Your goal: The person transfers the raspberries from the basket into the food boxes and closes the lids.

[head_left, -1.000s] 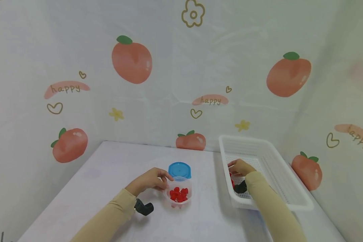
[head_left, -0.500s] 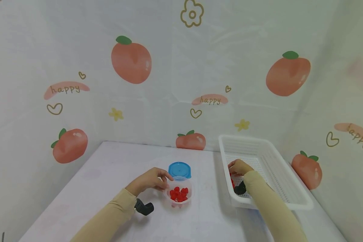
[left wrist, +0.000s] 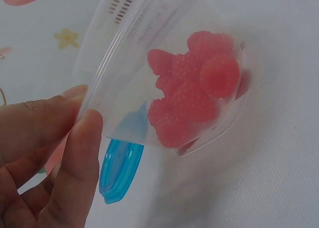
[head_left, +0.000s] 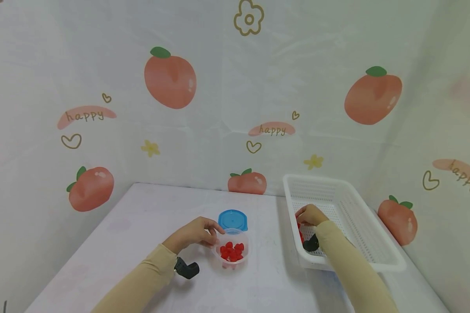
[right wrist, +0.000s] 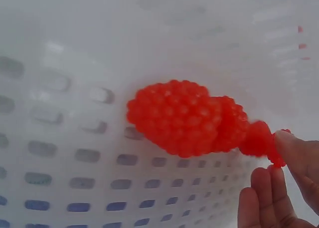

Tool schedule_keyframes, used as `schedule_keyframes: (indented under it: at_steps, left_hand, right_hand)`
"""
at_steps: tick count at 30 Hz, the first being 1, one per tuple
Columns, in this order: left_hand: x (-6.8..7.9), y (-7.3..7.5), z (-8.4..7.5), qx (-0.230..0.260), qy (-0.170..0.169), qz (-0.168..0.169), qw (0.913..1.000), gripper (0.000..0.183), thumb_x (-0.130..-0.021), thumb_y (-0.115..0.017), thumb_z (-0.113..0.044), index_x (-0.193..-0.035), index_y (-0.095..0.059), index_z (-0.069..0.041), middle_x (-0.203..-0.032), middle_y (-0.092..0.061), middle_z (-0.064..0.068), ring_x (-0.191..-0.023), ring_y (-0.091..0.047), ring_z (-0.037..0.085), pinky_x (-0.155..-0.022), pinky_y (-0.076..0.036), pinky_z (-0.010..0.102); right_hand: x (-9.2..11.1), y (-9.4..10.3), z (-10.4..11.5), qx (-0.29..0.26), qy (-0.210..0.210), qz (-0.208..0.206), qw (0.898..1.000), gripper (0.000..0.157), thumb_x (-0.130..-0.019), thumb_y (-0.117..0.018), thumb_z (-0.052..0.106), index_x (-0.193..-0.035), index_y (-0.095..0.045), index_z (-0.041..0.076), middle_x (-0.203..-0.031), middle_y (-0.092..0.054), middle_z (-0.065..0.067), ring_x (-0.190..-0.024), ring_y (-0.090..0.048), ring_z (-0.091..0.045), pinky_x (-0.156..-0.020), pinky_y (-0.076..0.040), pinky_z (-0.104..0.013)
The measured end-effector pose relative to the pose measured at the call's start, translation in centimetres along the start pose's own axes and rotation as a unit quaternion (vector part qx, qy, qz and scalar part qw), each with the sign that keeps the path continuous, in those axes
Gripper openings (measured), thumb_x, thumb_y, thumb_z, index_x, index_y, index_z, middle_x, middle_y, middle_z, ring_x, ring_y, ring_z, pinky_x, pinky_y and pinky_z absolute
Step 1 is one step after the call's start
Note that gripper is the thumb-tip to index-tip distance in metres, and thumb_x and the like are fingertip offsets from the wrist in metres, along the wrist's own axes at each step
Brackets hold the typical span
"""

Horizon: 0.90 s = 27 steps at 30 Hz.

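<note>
My left hand [head_left: 193, 232] pinches the rim of a clear plastic container [head_left: 238, 237] between thumb and finger. Inside it lies a pile of red raspberries [left wrist: 187, 88], seen through the wall in the left wrist view. On the right, my right hand [head_left: 312, 215] reaches down into a white perforated basket [head_left: 389, 264], near its left wall. In the right wrist view several raspberries [right wrist: 174, 118] lie in a row along that wall. At the row's far end, my right thumb and fingers pinch one small raspberry [right wrist: 277, 150].
A blue lid [head_left: 233, 220] lies on the white-covered table [head_left: 164, 200] just behind the container. Black wrist devices [head_left: 186, 268] hang below both wrists. A white curtain [head_left: 219, 87] printed with fruit closes off the back and sides.
My right hand has shifted very slightly upward inside the basket. My left hand and the container stay in place.
</note>
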<state>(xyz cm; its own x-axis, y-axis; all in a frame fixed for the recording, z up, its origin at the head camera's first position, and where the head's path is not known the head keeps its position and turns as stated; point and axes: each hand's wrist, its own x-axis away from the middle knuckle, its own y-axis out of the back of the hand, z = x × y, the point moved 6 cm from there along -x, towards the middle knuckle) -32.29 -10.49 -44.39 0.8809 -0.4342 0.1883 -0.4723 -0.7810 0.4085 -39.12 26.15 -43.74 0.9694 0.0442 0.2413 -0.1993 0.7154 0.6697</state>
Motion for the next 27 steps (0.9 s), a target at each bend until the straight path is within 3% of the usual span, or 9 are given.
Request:
schedule_keyframes:
  at_steps: [4,8,14,17,20,22,27]
  left_hand:
    - [0.1,0.0,-0.1,-0.002,-0.004,0.001,1.0,0.028,-0.082,-0.072,-0.004,-0.11,-0.069,-0.003,-0.082,-0.058,0.007,-0.066,-0.06,0.016,-0.068,-0.059,0.029]
    - [0.1,0.0,-0.1,0.001,-0.008,0.003,1.0,0.028,-0.082,-0.072,-0.003,-0.11,-0.069,-0.002,-0.082,-0.058,0.007,-0.066,-0.06,0.016,-0.068,-0.059,0.029]
    - [0.1,0.0,-0.1,0.0,-0.007,0.003,1.0,0.029,-0.082,-0.072,-0.004,-0.111,-0.069,-0.002,-0.082,-0.058,0.007,-0.066,-0.061,0.016,-0.068,-0.059,0.029]
    - [0.1,0.1,-0.1,0.0,-0.005,0.002,1.0,0.03,-0.082,-0.072,-0.004,-0.111,-0.069,-0.002,-0.082,-0.059,0.007,-0.066,-0.061,0.016,-0.068,-0.059,0.03]
    - [0.1,0.1,0.0,0.002,-0.002,-0.001,1.0,0.029,-0.081,-0.072,-0.004,-0.11,-0.069,-0.003,-0.082,-0.059,0.007,-0.067,-0.061,0.016,-0.068,-0.059,0.03]
    - [0.1,0.1,0.0,0.001,-0.001,-0.002,1.0,0.029,-0.081,-0.073,-0.004,-0.11,-0.07,-0.004,-0.082,-0.059,0.007,-0.067,-0.061,0.017,-0.068,-0.059,0.03]
    - [0.0,0.0,0.1,-0.003,0.0,-0.003,1.0,0.027,-0.082,-0.073,-0.005,-0.109,-0.07,-0.005,-0.083,-0.059,0.007,-0.067,-0.061,0.017,-0.068,-0.059,0.029]
  right_hand:
    - [0.1,0.5,0.3,-0.031,0.013,-0.025,0.999,0.023,-0.082,-0.066,-0.003,-0.103,-0.064,-0.013,-0.079,-0.066,-0.004,-0.07,-0.058,-0.012,-0.065,-0.054,-0.025]
    - [0.4,1.1,0.7,-0.073,0.027,-0.048,0.996,0.03,-0.085,-0.066,-0.001,-0.111,-0.061,-0.015,-0.089,-0.07,-0.013,-0.074,-0.062,-0.012,-0.068,-0.056,-0.025]
    - [0.3,2.2,0.6,-0.164,0.042,-0.067,0.983,0.041,-0.089,-0.064,0.001,-0.124,-0.052,-0.017,-0.101,-0.068,-0.013,-0.079,-0.063,-0.005,-0.073,-0.055,-0.019]
    - [0.3,2.9,0.8,-0.224,0.063,-0.07,0.97,0.046,-0.091,-0.062,0.001,-0.13,-0.046,-0.018,-0.098,-0.068,-0.005,-0.081,-0.062,0.0,-0.08,-0.055,-0.019]
    - [0.5,3.7,1.3,-0.296,0.087,-0.075,0.948,0.045,-0.092,-0.061,0.0,-0.131,-0.045,-0.016,-0.094,-0.065,0.003,-0.082,-0.063,0.001,-0.088,-0.054,-0.021]
    - [0.7,4.3,1.8,-0.345,0.101,-0.076,0.93,0.037,-0.092,-0.061,0.0,-0.126,-0.05,-0.01,-0.093,-0.062,0.005,-0.085,-0.064,0.0,-0.09,-0.053,-0.021]
    - [2.0,5.9,3.5,-0.406,0.131,-0.096,0.899,0.019,-0.092,-0.063,0.004,-0.109,-0.06,0.011,-0.095,-0.059,0.006,-0.087,-0.064,-0.001,-0.085,-0.052,-0.014]
